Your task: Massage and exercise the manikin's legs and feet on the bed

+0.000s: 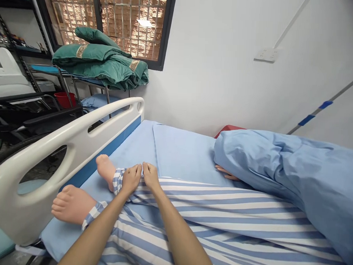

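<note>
A manikin lies on the bed in blue-and-white striped trousers (220, 215), with bare feet (72, 204) at the footboard end. Both my hands are closed side by side at the manikin's far lower leg, just above the gathered cuff (118, 180). My left hand (131, 178) grips the trouser leg close to the ankle. My right hand (150, 175) is curled over the same trouser leg, slightly nearer the knee. Their fingertips are turned away from me, so the pinched cloth is mostly hidden.
A white footboard (78, 135) edges the light-blue bed sheet (181, 148). Folded blue bedding (279, 159) covers the manikin's upper part, with some fingers (227, 173) showing beneath. Green quilts (103, 64) are piled below the window. A wheelchair (35, 121) stands beyond the footboard.
</note>
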`<control>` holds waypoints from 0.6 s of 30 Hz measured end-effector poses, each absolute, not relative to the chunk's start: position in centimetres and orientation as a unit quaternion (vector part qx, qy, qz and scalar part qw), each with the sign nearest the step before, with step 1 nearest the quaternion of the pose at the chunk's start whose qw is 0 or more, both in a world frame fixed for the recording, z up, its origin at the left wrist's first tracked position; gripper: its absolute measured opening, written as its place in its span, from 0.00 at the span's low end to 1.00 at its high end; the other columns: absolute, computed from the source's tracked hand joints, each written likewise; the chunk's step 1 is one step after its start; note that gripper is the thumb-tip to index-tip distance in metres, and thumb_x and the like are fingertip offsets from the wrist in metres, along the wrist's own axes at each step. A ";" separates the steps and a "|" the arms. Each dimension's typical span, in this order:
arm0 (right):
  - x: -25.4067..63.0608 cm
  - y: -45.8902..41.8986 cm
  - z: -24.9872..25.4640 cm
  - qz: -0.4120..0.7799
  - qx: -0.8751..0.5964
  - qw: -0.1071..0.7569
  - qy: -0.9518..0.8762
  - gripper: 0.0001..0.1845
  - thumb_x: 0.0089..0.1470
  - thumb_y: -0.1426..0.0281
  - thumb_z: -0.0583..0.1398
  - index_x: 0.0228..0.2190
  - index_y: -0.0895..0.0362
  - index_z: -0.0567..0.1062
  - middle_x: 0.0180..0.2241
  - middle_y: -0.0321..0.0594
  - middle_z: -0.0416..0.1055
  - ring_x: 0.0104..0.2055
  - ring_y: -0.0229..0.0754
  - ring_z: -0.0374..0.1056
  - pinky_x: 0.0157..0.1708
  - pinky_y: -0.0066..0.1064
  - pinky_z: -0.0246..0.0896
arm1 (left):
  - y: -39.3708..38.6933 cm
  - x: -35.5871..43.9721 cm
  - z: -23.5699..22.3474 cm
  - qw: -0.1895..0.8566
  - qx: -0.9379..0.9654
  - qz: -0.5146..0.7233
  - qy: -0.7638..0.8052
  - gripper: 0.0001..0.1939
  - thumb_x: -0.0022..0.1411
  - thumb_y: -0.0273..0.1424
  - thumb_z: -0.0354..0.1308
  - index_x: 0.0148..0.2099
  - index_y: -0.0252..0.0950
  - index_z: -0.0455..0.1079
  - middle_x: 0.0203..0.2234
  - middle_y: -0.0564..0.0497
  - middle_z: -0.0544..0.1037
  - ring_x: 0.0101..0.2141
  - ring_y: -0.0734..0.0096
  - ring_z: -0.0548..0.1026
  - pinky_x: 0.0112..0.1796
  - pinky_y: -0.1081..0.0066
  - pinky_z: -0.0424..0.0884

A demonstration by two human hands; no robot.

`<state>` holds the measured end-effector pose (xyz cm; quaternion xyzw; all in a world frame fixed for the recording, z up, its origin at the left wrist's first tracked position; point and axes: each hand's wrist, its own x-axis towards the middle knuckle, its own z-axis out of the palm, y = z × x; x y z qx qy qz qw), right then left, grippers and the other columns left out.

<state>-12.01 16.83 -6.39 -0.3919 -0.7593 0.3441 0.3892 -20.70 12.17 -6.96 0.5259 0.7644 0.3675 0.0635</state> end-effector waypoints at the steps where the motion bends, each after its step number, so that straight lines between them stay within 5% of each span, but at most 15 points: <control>1: -11.9 17.1 -6.7 0.368 -0.382 0.394 -0.751 0.23 0.56 0.61 0.45 0.15 0.56 0.61 0.15 0.31 0.56 0.20 0.34 0.53 0.22 0.25 0.46 | 12.1 -20.6 -6.8 0.068 0.525 0.359 0.768 0.20 0.63 0.37 0.38 0.29 0.37 0.68 0.26 0.48 0.76 0.29 0.71 0.70 0.32 0.73 0.58; 5: -11.8 17.5 -6.6 0.418 -0.358 0.431 -0.715 0.22 0.56 0.61 0.45 0.15 0.57 0.60 0.15 0.31 0.55 0.21 0.34 0.52 0.22 0.25 0.46 | 12.9 -19.8 -5.7 0.103 0.500 0.397 0.763 0.18 0.61 0.35 0.39 0.28 0.37 0.68 0.27 0.48 0.75 0.31 0.71 0.70 0.33 0.73 0.59; 12: -11.6 17.7 -6.3 0.470 -0.355 0.467 -0.659 0.21 0.55 0.60 0.46 0.15 0.56 0.57 0.15 0.30 0.52 0.21 0.33 0.49 0.21 0.25 0.46 | 14.7 -18.0 -4.6 0.139 0.388 0.570 0.711 0.20 0.60 0.38 0.39 0.18 0.37 0.57 0.12 0.56 0.62 0.19 0.76 0.61 0.24 0.74 0.56; 18: -11.7 18.0 -6.8 0.466 -0.399 0.482 -0.625 0.20 0.53 0.60 0.47 0.15 0.55 0.54 0.15 0.29 0.49 0.20 0.32 0.48 0.20 0.25 0.45 | 13.8 -16.9 -7.1 0.042 0.453 0.377 0.807 0.19 0.61 0.37 0.40 0.26 0.37 0.68 0.22 0.48 0.74 0.25 0.70 0.67 0.28 0.72 0.53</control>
